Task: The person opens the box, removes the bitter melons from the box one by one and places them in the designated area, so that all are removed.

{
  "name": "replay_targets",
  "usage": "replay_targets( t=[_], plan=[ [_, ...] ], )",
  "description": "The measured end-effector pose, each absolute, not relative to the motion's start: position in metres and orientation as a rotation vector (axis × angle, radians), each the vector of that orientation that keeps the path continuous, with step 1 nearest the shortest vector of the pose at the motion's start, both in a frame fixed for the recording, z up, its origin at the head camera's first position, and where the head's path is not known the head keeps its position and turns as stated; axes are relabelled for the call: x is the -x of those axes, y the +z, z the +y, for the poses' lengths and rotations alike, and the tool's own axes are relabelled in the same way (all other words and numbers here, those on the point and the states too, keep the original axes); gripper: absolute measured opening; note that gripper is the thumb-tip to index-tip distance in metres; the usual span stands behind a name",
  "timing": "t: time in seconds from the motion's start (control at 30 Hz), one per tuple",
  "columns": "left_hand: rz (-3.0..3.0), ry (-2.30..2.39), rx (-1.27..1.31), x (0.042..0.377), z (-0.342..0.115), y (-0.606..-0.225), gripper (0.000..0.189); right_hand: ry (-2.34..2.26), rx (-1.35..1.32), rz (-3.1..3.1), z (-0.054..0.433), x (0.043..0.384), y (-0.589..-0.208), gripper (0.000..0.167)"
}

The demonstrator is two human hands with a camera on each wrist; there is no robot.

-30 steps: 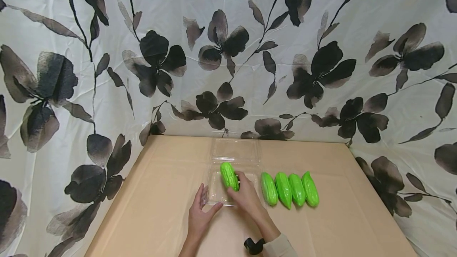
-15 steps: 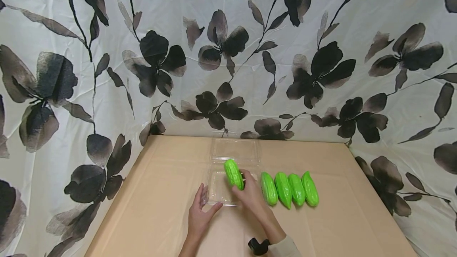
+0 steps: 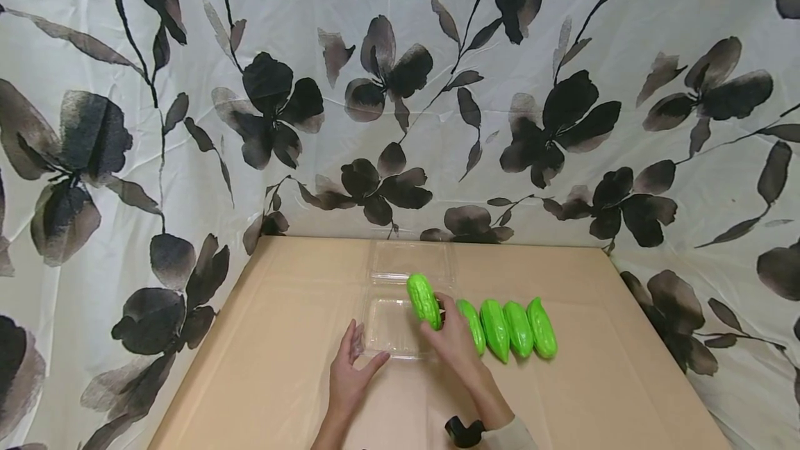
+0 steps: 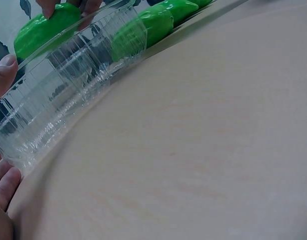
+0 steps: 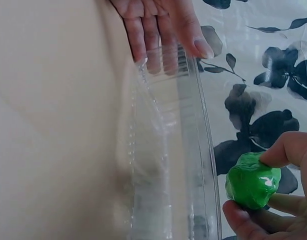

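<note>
A glossy, bumpy green bitter melon (image 3: pixel 423 299) is gripped in my right hand (image 3: pixel 459 339), above the right part of a clear plastic container (image 3: pixel 394 332). Its lid (image 3: pixel 411 260) lies folded back behind. In the right wrist view, that melon (image 5: pixel 253 181) appears end-on between thumb and fingers, beyond the container's rim. My left hand (image 3: pixel 351 375) holds the container's near left corner, thumb and fingers spread around it. In the left wrist view, the container's ribbed wall (image 4: pixel 68 95) shows beside the left thumb. The container's tray has no melon in it.
To the right of the container, several more green bitter melons (image 3: pixel 494 330) lie side by side in a row. My right hand partly covers the leftmost. Beneath everything is a tan tabletop (image 3: pixel 281 339); a flower-print cloth (image 3: pixel 462 123) hangs behind and at the sides.
My right hand has moved the bitter melon to the right and slightly up, from over the container's middle toward its right edge. The left hand and the container have stayed in place.
</note>
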State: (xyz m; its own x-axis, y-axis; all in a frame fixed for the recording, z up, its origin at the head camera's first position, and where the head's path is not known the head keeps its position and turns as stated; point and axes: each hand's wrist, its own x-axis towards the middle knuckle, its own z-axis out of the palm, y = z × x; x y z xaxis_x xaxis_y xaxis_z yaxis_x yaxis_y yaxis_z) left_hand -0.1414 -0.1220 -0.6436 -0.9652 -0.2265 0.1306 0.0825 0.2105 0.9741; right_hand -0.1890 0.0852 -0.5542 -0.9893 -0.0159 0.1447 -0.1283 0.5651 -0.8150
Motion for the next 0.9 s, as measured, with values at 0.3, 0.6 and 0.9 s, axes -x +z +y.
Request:
replay_targets(
  t=[0.3, 0.6, 0.9],
  plan=[
    [-2.271, -1.77, -0.127, 0.143, -0.122, -0.644, 0.094, 1.353, -0.102, -2.625, 0.101, 0.188, -0.553, 0.065],
    [-2.264, -1.794, -0.123, 0.143, -0.12, -0.643, 0.092, 1.401, -0.083, -2.578, 0.118, 0.188, -0.552, 0.061],
    [-2.261, -1.803, -0.109, 0.143, -0.12, -0.643, 0.092, 1.301, -0.01, -2.553, 0.137, 0.184, -0.552, 0.06]
  ],
)
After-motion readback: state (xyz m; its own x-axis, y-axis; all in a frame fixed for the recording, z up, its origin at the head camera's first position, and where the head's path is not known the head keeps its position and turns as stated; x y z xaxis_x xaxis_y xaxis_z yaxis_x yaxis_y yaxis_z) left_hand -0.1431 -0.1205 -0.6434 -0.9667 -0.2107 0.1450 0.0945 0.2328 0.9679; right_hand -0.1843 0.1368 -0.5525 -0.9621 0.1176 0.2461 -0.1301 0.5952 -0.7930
